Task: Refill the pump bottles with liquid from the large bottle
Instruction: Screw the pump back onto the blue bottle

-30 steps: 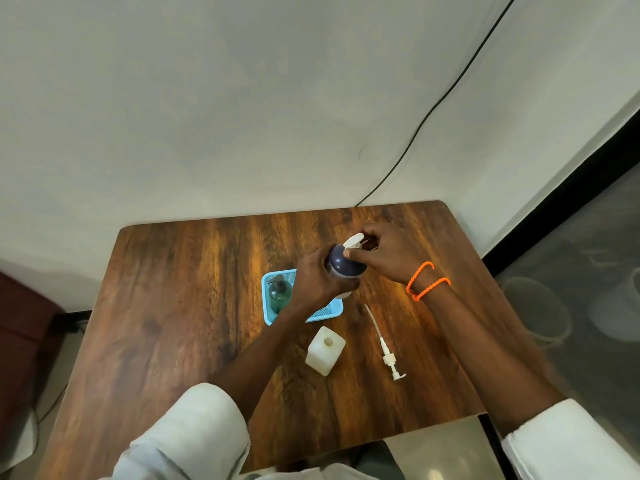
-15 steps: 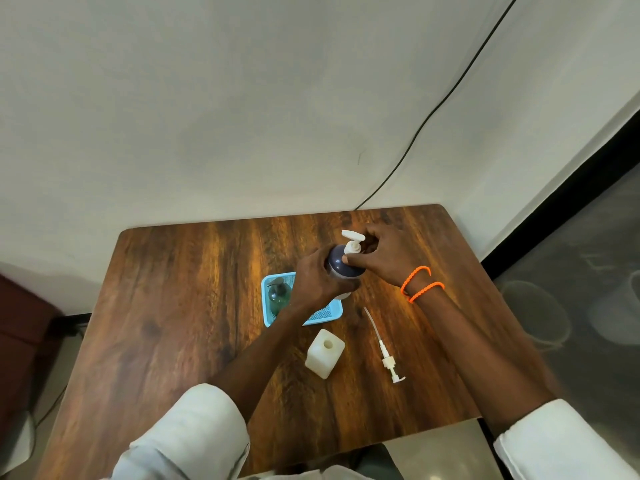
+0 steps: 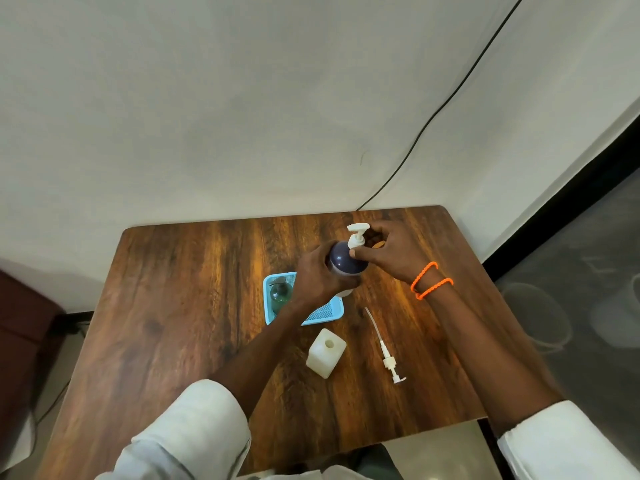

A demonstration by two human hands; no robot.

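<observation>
A dark blue pump bottle (image 3: 344, 260) stands upright near the middle of the wooden table (image 3: 180, 306). My left hand (image 3: 317, 275) grips its body from the left. My right hand (image 3: 388, 252) pinches the collar of its white pump head (image 3: 356, 235), whose nozzle points left. A small white square bottle (image 3: 325, 353) with an open neck stands nearer to me. Beside that bottle, a detached white pump with its long tube (image 3: 384, 348) lies flat on the table. A green pump bottle (image 3: 280, 296) stands in a light blue basket (image 3: 325, 311).
The table sits in a corner against a pale wall, with a black cable (image 3: 433, 123) running down to its back edge. A dark floor strip and grey floor (image 3: 571, 289) lie to the right. Something dark red (image 3: 20, 327) stands at the left.
The white pump head has turned: its nozzle swung from pointing up-right to pointing left, and it now stands a little higher above the dark bottle. Both hands kept their hold.
</observation>
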